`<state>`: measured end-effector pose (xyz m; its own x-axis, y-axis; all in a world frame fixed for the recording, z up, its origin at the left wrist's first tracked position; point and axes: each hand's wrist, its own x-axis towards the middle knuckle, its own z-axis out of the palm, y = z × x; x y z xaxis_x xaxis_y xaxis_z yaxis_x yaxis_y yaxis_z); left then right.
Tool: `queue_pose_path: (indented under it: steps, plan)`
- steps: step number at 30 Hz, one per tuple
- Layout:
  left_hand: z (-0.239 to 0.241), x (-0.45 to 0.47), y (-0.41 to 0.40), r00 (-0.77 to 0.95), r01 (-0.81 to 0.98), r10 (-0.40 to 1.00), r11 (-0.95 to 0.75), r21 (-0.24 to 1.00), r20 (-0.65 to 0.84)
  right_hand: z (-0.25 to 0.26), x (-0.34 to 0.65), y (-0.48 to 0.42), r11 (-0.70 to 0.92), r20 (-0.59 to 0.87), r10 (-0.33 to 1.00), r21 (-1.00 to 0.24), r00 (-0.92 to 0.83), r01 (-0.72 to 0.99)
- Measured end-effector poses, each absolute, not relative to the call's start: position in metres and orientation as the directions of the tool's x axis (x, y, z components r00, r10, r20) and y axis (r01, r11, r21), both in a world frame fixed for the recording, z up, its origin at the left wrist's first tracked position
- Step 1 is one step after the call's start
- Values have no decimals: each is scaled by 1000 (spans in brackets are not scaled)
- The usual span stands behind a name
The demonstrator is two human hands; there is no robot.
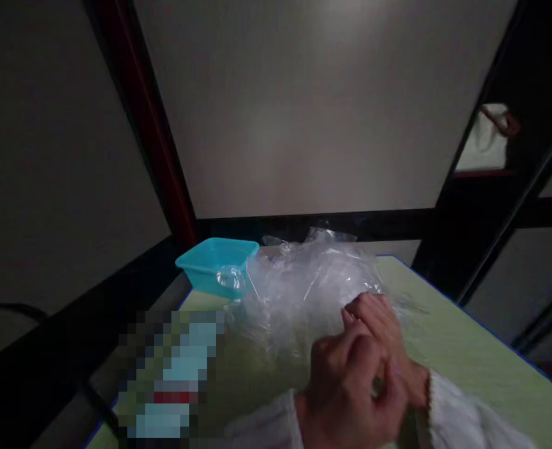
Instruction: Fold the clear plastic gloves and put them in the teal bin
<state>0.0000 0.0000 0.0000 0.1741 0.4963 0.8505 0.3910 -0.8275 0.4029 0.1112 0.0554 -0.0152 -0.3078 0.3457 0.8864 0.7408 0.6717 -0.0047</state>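
My left hand (345, 386) is closed, its fingers curled in front of my chest over the table. Just beyond it and touching it, my right hand (379, 321) is also closed, its fingers bent towards the left one. Whatever the two hands grip between them, if anything, is hidden by the fingers. Behind them lies a loose heap of clear plastic bags (304, 287), crumpled and shiny. The right hand's fingertips overlap the near edge of this heap in the view; whether they touch it I cannot tell.
A turquoise plastic basin (205, 279) stands at the table's far left corner, beside the heap. The light green table (463, 349) has a blue edge. A pixelated patch covers its left side. Large pale panels rise behind, and a white bag (484, 143) sits on a shelf at right.
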Motion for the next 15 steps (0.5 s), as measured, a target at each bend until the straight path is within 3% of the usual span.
queue_pose_path:
  steps: [4, 9, 15]
  plan:
    - [-2, 0, 23, 111, 448, 601, -741, 500, 791, -19, 113, 68, 621, 892, 365, -19, -268, 783]
    - [-17, 4, 35, 56, 623, 687, -591, 513, 724, -28, 114, 78, 515, 866, 459, -78, -198, 854]
    - [-26, 4, 47, 53, 742, 889, -340, 578, 454, -47, 116, 86, 358, 768, 621, -103, -155, 928]
